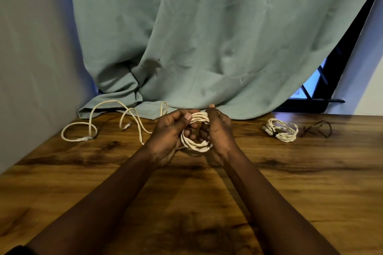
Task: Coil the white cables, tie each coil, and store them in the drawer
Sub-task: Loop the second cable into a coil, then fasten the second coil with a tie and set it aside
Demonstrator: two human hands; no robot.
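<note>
Coil (pixel 196 130) of white cable sits between left hand (pixel 170 134) and right hand (pixel 217 132), both closed around it.

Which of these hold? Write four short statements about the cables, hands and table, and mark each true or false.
1. Both the left hand and the right hand grip the white coil. True.
2. A finished coil lies on the table to the right. True.
3. The loose cable at the left is neatly coiled. False: it sprawls in open loops.
4. The curtain is red. False: it is pale green.
</note>
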